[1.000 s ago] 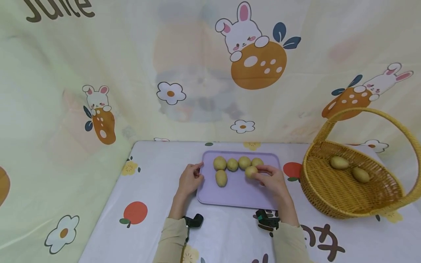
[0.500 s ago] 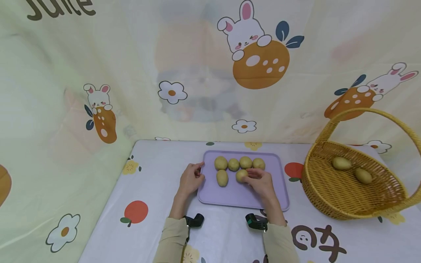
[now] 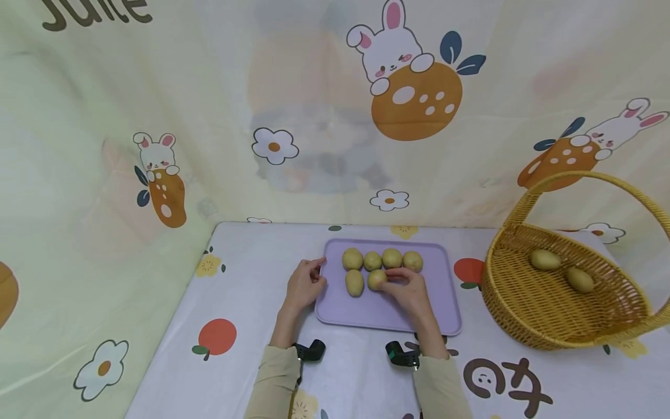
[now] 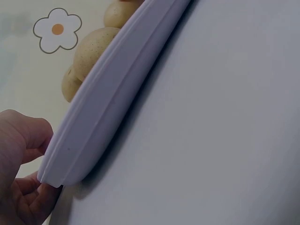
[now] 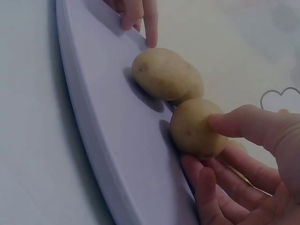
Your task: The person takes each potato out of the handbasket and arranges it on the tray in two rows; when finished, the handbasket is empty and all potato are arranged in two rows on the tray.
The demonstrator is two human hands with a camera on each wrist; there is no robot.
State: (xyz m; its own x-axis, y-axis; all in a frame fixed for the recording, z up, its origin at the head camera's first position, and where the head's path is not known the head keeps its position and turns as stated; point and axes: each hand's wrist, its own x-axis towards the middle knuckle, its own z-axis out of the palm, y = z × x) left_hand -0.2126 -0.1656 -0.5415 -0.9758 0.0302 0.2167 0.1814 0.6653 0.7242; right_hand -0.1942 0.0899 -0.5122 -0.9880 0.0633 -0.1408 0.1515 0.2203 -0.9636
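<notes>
A lilac tray (image 3: 335, 314) lies on the table with several potatoes on it. Along its back side runs a row of potatoes (image 3: 392, 258); in front of the row's left end lies an oval potato (image 3: 354, 283). To the right of that one, my right hand (image 3: 410, 291) pinches a round potato (image 5: 197, 129) between thumb and fingers. In the right wrist view this potato is right by the oval potato (image 5: 159, 72). My left hand (image 3: 303, 285) holds the tray's left rim, thumb and fingers on either side of the edge (image 4: 84, 136) in the left wrist view.
A wicker basket (image 3: 544, 314) with a tall arched handle stands right of the tray, two potatoes (image 3: 562, 270) inside. A printed cloth covers the table (image 3: 251, 302), and a printed curtain (image 3: 324, 116) hangs behind it.
My right hand has moved left over the tray with the round potato, from below the row's right end to near the oval potato. The left hand stays on the rim.
</notes>
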